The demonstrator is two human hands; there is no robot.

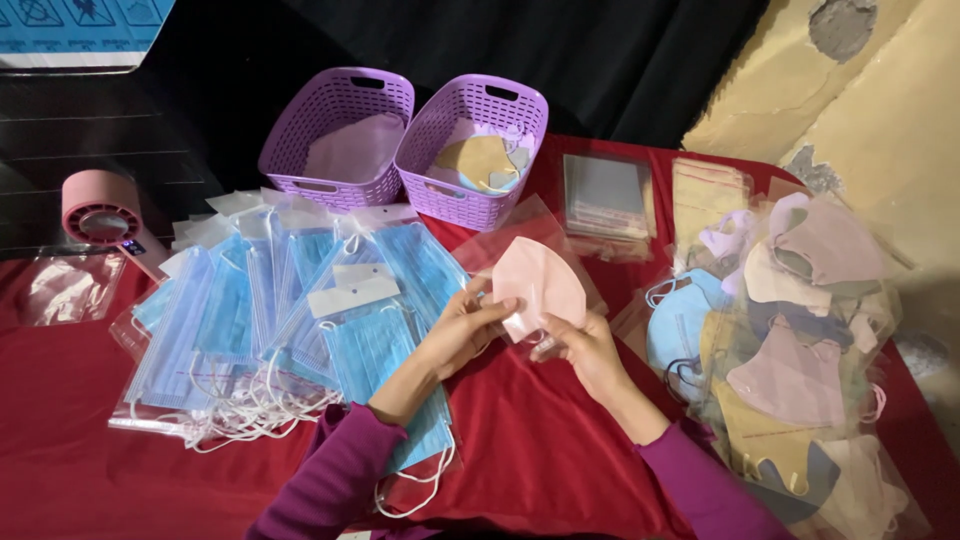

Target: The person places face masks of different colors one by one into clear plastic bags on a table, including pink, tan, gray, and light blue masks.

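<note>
Both hands hold a folded pale pink face mask (540, 283) above the red tablecloth (520, 440). My left hand (462, 328) grips its lower left edge, and my right hand (583, 345) pinches its bottom edge from the right. A clear plastic sleeve (525, 228) lies under and behind the mask. Purple sleeves cover both forearms.
A heap of bagged blue surgical masks (290, 310) lies to the left. Two purple baskets (340, 135) (478, 150) stand at the back, the right one holding masks. Clear sleeves (607, 200) are stacked behind, coloured masks (790, 350) pile at the right, and a pink round device (100, 215) sits far left.
</note>
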